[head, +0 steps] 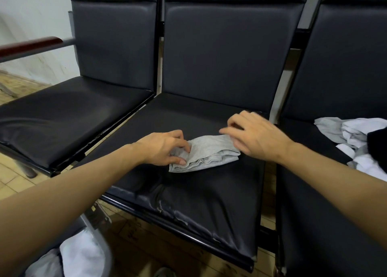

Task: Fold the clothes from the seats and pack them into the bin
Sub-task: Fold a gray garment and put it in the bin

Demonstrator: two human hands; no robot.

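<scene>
Grey garment [206, 154] sits folded into a small layered bundle, centre of frame, on the middle seat [188, 197] of a black padded row. Stacked fold edges face the lower left of the bundle.

Left hand [165, 148], centre-left: fingers curled down onto the bundle's left end, thumb and fingertips pinching the fabric layers there.

Right hand [254, 135], centre-right: over the bundle's right end, fingers bent and pointing left, slightly motion-blurred. Fingertips touch the top layer; cannot tell whether they grip the cloth or only press it.

Clothes pile [354, 136], right edge of frame, on the right seat [314, 193]: loose grey and white pieces plus something black, unfolded, well apart from the bundle.

Left seat [69, 117], upper left to mid left, with a reddish-brown armrest [31, 44] beyond it.

Bottom left corner: white cloth [83, 255] and some grey fabric beside a grey metal frame leg [98, 220], partly hidden by the left forearm. Cannot tell if that is the bin.

Floor: tan tiles under the seats.
</scene>
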